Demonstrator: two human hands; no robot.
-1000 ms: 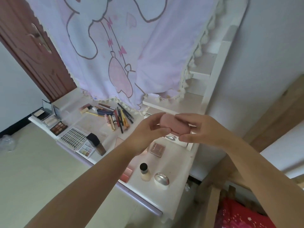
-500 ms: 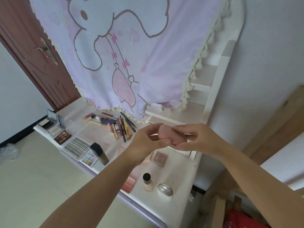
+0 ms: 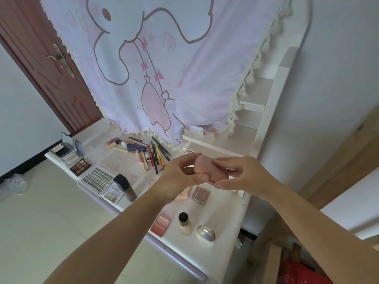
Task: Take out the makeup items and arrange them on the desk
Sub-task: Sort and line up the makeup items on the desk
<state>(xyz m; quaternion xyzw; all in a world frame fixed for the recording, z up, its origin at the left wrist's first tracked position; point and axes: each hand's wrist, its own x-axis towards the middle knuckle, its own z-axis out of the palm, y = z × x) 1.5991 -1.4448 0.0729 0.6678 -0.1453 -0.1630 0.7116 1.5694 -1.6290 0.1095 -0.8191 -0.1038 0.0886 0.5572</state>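
Head view: pink sponge held mid-frame above desk.
Left hand and right hand both pinch it by fingertips. Advice: release one hand, set it on bare desk surface, clear of silver compact.

Both arms extended forward, left hand and right hand meeting fingertip to fingertip, pinching together.

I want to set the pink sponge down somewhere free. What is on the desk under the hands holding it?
Below the pink sponge and both hands, the desk holds a pink square compact and a peach case partly covered by the left hand. The rest is hidden.
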